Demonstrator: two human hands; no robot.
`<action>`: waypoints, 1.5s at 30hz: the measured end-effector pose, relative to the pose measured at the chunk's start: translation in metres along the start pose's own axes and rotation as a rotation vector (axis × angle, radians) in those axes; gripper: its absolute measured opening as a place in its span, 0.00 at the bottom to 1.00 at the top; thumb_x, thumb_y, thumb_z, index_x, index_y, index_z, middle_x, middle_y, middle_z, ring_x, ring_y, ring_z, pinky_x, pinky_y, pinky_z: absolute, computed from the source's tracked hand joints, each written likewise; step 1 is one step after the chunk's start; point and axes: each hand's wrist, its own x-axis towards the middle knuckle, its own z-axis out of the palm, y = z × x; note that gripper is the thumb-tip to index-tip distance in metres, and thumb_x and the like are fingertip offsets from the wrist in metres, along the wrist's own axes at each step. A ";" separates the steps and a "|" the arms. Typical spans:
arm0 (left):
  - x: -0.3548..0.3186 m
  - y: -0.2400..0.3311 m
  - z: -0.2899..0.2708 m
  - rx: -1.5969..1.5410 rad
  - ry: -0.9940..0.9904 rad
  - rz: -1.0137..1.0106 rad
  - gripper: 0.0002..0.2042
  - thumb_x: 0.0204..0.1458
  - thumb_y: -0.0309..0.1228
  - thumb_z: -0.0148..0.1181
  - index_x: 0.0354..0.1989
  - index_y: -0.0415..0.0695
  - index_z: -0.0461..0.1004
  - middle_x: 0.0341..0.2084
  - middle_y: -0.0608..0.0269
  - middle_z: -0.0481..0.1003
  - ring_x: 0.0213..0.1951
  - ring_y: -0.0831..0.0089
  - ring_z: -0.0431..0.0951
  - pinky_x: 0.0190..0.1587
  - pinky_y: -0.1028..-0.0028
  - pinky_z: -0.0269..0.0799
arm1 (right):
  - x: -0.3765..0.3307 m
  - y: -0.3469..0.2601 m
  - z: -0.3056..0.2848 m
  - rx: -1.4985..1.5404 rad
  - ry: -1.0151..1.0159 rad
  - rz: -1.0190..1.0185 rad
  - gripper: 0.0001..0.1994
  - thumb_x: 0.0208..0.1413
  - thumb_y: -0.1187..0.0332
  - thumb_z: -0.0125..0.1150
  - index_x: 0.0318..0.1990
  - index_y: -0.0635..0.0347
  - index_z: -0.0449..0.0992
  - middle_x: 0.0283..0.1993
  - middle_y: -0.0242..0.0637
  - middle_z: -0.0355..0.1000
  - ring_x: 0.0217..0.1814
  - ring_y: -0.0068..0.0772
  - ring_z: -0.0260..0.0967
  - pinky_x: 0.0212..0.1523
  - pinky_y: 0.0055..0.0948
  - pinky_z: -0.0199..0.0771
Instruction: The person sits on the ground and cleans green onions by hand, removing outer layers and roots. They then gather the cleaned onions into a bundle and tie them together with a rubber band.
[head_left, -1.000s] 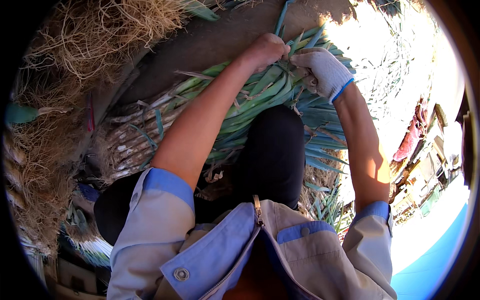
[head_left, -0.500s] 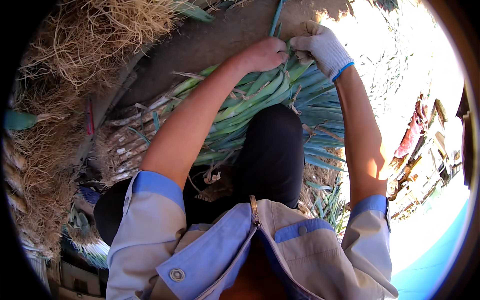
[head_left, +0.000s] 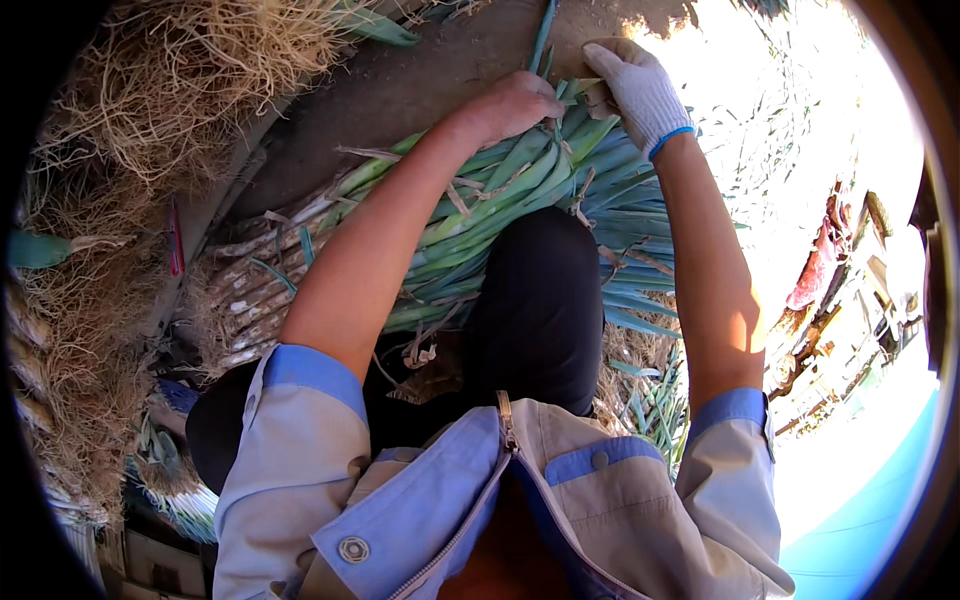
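Outdoors, hard sun over bare brown ground (head_left: 400, 90) beyond the bundle, heaps of dry straw-coloured roots (head_left: 190, 80) off to the bundle's left, washed-out clutter and a blue sheet (head_left: 880, 520) off to its right.

Head view, the only one: seated low, dark-trousered knee (head_left: 540, 300) raised under the bundle's middle, pale blue jacket (head_left: 420, 500) nearest the camera. Bundle of long green onions (head_left: 500, 200) lying across the knee, long axis slanting from white stalk ends (head_left: 250, 300) low on the left up to green leaf tips near the two hands at the far right end. Loose dry outer skins hanging here and there along the bundle.

Left hand (head_left: 515, 100), bare, resting on top of the bundle's leafy end, fingers curled down into the leaves; whether pinching one leaf or only pressing on them, cannot tell. Right hand (head_left: 635, 85), in a white knit glove with a blue cuff, just beside it at the very tip of the bundle, fingers bent onto the leaf ends, apparently gripping them, though the grip itself hidden under the glove. Both hands at the same end, almost touching; white stalk ends well apart from either, closer to the left elbow. A single long leaf (head_left: 540, 35) sticking out past the hands onto the ground.
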 end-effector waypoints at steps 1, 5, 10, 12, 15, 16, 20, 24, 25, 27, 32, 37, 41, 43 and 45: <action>0.002 -0.004 -0.001 -0.030 -0.013 0.032 0.13 0.53 0.36 0.60 0.29 0.36 0.80 0.28 0.62 0.77 0.34 0.72 0.74 0.41 0.73 0.67 | -0.004 -0.001 -0.003 -0.066 -0.019 -0.023 0.13 0.58 0.72 0.59 0.50 0.64 0.75 0.31 0.30 0.73 0.23 0.18 0.62 0.24 0.21 0.65; 0.005 -0.009 0.000 -0.131 -0.032 0.052 0.11 0.54 0.33 0.59 0.28 0.37 0.80 0.27 0.60 0.78 0.34 0.73 0.74 0.41 0.73 0.67 | -0.018 0.007 -0.012 -0.295 -0.158 -0.098 0.12 0.53 0.72 0.60 0.45 0.63 0.77 0.33 0.33 0.76 0.27 0.22 0.69 0.28 0.25 0.72; 0.006 -0.007 0.002 -0.184 -0.037 0.043 0.11 0.54 0.32 0.59 0.27 0.36 0.80 0.26 0.61 0.77 0.33 0.73 0.73 0.40 0.74 0.66 | -0.022 0.025 -0.002 -0.543 -0.087 -0.178 0.10 0.51 0.71 0.63 0.40 0.63 0.78 0.29 0.29 0.74 0.28 0.18 0.67 0.29 0.22 0.69; 0.006 -0.009 0.002 -0.178 -0.004 0.034 0.11 0.54 0.32 0.58 0.27 0.36 0.79 0.25 0.61 0.77 0.32 0.74 0.73 0.38 0.74 0.67 | -0.028 0.024 0.001 -0.509 -0.089 -0.091 0.10 0.50 0.69 0.63 0.38 0.64 0.78 0.29 0.33 0.74 0.29 0.23 0.68 0.31 0.24 0.70; 0.007 -0.007 0.002 -0.095 0.056 -0.032 0.12 0.55 0.32 0.58 0.27 0.36 0.79 0.24 0.62 0.76 0.30 0.75 0.73 0.35 0.74 0.67 | -0.041 0.016 0.011 -0.477 -0.078 0.020 0.12 0.46 0.64 0.64 0.34 0.64 0.79 0.30 0.46 0.76 0.32 0.41 0.76 0.37 0.35 0.75; 0.008 -0.006 0.004 -0.051 0.077 -0.056 0.12 0.55 0.33 0.58 0.26 0.36 0.79 0.23 0.63 0.76 0.29 0.75 0.73 0.35 0.74 0.67 | -0.043 0.018 0.014 -0.592 -0.050 -0.069 0.13 0.46 0.63 0.64 0.34 0.64 0.79 0.30 0.47 0.76 0.33 0.44 0.76 0.37 0.36 0.75; 0.004 0.009 -0.004 0.078 0.096 -0.086 0.12 0.54 0.34 0.61 0.31 0.35 0.78 0.26 0.63 0.76 0.30 0.75 0.73 0.34 0.72 0.68 | -0.043 0.028 0.010 -0.696 -0.002 -0.207 0.13 0.47 0.61 0.63 0.32 0.65 0.79 0.29 0.49 0.75 0.34 0.46 0.76 0.38 0.38 0.75; -0.015 0.027 -0.016 0.406 0.193 0.247 0.16 0.52 0.34 0.63 0.45 0.36 0.74 0.32 0.58 0.74 0.34 0.70 0.73 0.40 0.69 0.71 | -0.046 0.025 0.002 -0.706 -0.069 -0.124 0.14 0.48 0.61 0.61 0.32 0.65 0.79 0.28 0.49 0.75 0.33 0.46 0.75 0.39 0.38 0.74; -0.022 0.036 -0.012 0.536 0.182 0.291 0.18 0.52 0.34 0.64 0.48 0.37 0.73 0.35 0.57 0.74 0.36 0.67 0.74 0.42 0.67 0.71 | -0.046 0.025 0.000 -0.704 -0.072 -0.119 0.14 0.48 0.61 0.61 0.32 0.65 0.79 0.28 0.49 0.75 0.32 0.45 0.75 0.38 0.38 0.74; -0.032 0.042 -0.002 0.744 0.195 0.390 0.20 0.51 0.34 0.65 0.51 0.39 0.72 0.38 0.54 0.73 0.40 0.61 0.74 0.46 0.63 0.71 | -0.045 0.025 -0.001 -0.699 -0.077 -0.108 0.14 0.48 0.61 0.60 0.32 0.66 0.79 0.27 0.49 0.75 0.32 0.44 0.74 0.38 0.37 0.74; -0.035 0.029 0.021 0.951 0.182 0.393 0.16 0.51 0.31 0.62 0.48 0.39 0.74 0.42 0.51 0.71 0.46 0.50 0.73 0.51 0.55 0.68 | -0.038 0.027 -0.001 -0.615 -0.153 -0.016 0.14 0.48 0.62 0.61 0.31 0.67 0.79 0.27 0.50 0.74 0.31 0.45 0.73 0.37 0.37 0.73; -0.020 0.011 0.013 0.816 0.094 0.379 0.12 0.52 0.30 0.60 0.42 0.37 0.74 0.39 0.49 0.71 0.44 0.51 0.73 0.50 0.55 0.68 | -0.048 0.015 0.000 -0.689 -0.146 -0.120 0.14 0.48 0.62 0.61 0.31 0.68 0.76 0.25 0.49 0.72 0.30 0.44 0.72 0.36 0.38 0.72; -0.016 0.013 0.005 0.651 0.076 0.339 0.12 0.52 0.30 0.60 0.42 0.37 0.74 0.37 0.49 0.71 0.41 0.51 0.74 0.48 0.55 0.69 | -0.050 0.021 0.001 -0.785 -0.047 -0.296 0.14 0.50 0.61 0.60 0.32 0.68 0.74 0.24 0.47 0.70 0.29 0.38 0.71 0.35 0.39 0.72; -0.020 0.018 0.009 0.749 0.152 0.342 0.13 0.51 0.29 0.60 0.43 0.38 0.74 0.37 0.49 0.71 0.41 0.51 0.73 0.48 0.56 0.70 | -0.046 0.023 -0.002 -0.741 -0.075 -0.219 0.15 0.50 0.61 0.60 0.32 0.68 0.74 0.23 0.45 0.70 0.27 0.36 0.70 0.34 0.38 0.72; -0.030 0.018 0.018 0.915 0.299 0.387 0.13 0.51 0.29 0.61 0.45 0.39 0.75 0.38 0.51 0.71 0.42 0.52 0.73 0.47 0.56 0.70 | -0.043 0.021 -0.002 -0.599 -0.143 -0.082 0.15 0.51 0.61 0.60 0.30 0.69 0.73 0.21 0.42 0.69 0.25 0.34 0.69 0.31 0.37 0.71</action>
